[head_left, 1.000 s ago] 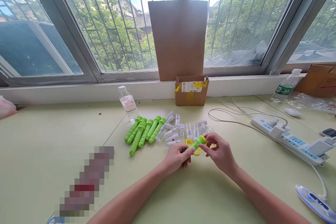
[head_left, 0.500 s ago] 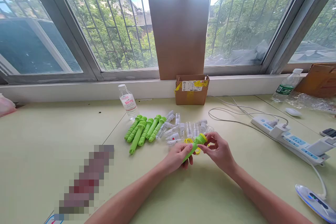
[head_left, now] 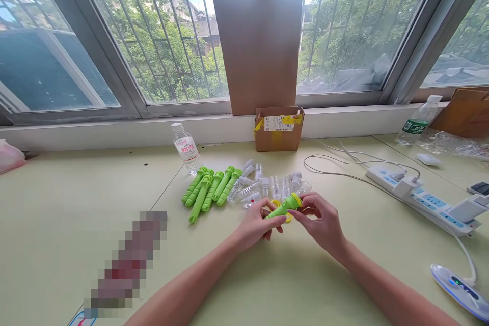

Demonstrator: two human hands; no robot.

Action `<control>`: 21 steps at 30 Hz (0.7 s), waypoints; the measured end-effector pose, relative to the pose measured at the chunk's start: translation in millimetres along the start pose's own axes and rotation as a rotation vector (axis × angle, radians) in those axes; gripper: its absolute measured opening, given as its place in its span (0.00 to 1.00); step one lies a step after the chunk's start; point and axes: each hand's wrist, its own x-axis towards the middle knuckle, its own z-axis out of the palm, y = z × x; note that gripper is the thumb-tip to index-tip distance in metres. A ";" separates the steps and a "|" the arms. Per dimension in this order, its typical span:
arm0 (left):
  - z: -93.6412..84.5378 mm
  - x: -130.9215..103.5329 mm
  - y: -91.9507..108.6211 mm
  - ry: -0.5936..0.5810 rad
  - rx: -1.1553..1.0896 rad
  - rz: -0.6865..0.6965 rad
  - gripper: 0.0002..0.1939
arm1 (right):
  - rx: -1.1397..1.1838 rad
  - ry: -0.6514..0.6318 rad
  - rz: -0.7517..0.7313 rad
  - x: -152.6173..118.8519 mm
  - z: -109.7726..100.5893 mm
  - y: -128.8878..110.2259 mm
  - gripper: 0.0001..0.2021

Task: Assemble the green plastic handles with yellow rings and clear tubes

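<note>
Head view: five o'clock from centre, my left grip (head_left: 252, 226) holds the green tube (head_left: 283, 208), my right grip (head_left: 320, 218) pinches its yellow-rimmed end, half-covering loose yellow rings (head_left: 289, 218).

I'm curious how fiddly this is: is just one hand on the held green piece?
No, the left hand grips the green piece while the right hand touches its wide end.

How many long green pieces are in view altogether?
7: one held piece, between left hand and right hand; six grouped pieces, left of the clear vials. Others may be hidden.
</note>
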 end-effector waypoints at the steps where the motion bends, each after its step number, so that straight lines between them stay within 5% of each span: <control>1: 0.7 0.0 -0.1 0.008 -0.014 -0.002 0.20 | -0.003 0.000 -0.001 0.3 -0.2 0.0 0.10; 14: -1.1 3.1 -3.3 -0.092 -0.008 -0.022 0.23 | 0.025 -0.053 0.110 2.4 -0.4 3.3 0.11; 21: 4.0 0.3 -4.1 0.042 0.049 0.066 0.18 | 0.040 0.006 0.004 -1.2 0.9 2.5 0.09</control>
